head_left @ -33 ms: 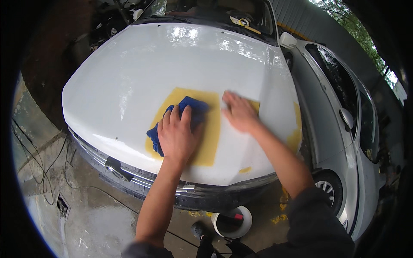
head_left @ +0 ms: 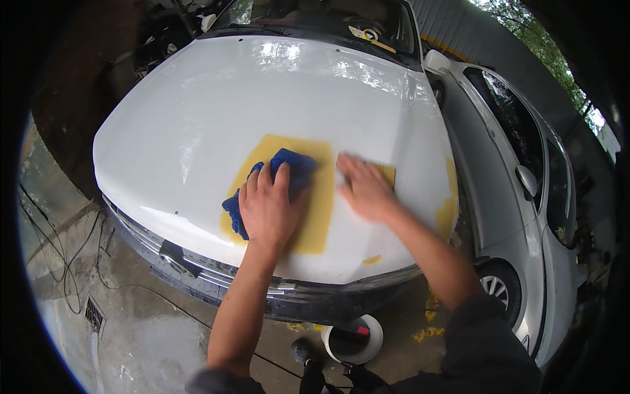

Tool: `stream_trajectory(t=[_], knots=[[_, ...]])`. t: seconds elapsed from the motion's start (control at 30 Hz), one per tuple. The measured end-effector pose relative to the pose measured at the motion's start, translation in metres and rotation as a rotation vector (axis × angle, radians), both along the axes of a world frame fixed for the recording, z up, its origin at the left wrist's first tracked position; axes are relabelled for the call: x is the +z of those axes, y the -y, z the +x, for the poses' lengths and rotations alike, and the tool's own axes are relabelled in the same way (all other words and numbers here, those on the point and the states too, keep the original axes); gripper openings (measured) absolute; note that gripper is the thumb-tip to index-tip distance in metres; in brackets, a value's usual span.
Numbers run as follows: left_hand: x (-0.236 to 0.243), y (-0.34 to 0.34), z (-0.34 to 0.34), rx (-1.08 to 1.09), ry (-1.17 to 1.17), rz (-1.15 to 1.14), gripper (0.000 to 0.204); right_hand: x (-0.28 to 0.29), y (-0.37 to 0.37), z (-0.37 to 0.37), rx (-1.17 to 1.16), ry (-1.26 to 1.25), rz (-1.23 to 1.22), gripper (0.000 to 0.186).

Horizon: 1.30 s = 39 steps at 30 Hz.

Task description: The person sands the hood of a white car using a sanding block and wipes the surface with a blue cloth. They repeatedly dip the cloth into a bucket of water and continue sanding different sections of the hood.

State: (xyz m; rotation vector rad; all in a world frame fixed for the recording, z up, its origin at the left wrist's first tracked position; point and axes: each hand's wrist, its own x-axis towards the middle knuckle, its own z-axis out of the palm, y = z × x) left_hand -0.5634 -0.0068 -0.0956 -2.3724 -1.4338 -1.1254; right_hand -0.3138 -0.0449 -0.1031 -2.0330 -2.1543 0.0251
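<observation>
A white car hood [head_left: 197, 98] carries a large patch of yellow filler [head_left: 312, 223]. My left hand [head_left: 268, 207] is closed over a crumpled blue cloth [head_left: 295, 162] and presses it onto that patch. To its right, my right hand [head_left: 367, 187] lies low and palm down on the hood, its fingertips smeared by motion. Under it sits a flat yellow-brown sheet that looks like sandpaper [head_left: 388, 175], with only its right end showing. What lies beneath the palm is hidden.
Smaller yellow patches mark the hood's right edge [head_left: 446, 203] and front [head_left: 372, 260]. A white bucket [head_left: 377, 341] stands on the floor below the bumper. Another car [head_left: 505, 203] is parked close on the right. A black cable [head_left: 141, 286] crosses the floor.
My right hand has slid a short way toward me along the hood, and the sandpaper has come with it. My left hand and the blue cloth stay on the yellow patch.
</observation>
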Motion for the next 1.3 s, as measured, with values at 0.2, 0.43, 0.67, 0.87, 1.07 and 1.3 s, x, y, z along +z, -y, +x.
stream_trajectory(t=[0.2,0.43,0.67,0.87,1.07,1.3], knots=[[0.009,-0.009,0.012,-0.086,-0.078,-0.037,0.048,0.02,0.008,0.038,-0.042,0.025,-0.038,0.064],[0.064,-0.047,0.094,-0.329,0.072,-0.05,0.036,-0.025,0.048,-0.029,0.049,-0.034,0.202,0.059],[0.093,-0.029,0.166,-0.523,-0.092,0.137,0.044,0.053,-0.026,0.049,-0.221,0.138,-0.183,0.044],[0.023,-0.093,-0.034,-0.226,-0.078,0.097,0.056,-0.023,0.059,-0.01,0.066,-0.069,0.236,0.055],[-0.007,-0.047,-0.078,0.226,0.059,0.035,0.06,0.033,-0.061,0.141,-0.292,-0.066,0.167,0.052],[-0.013,-0.043,-0.106,0.522,0.021,-0.021,0.045,-0.012,0.067,0.002,0.339,0.025,0.179,0.059]])
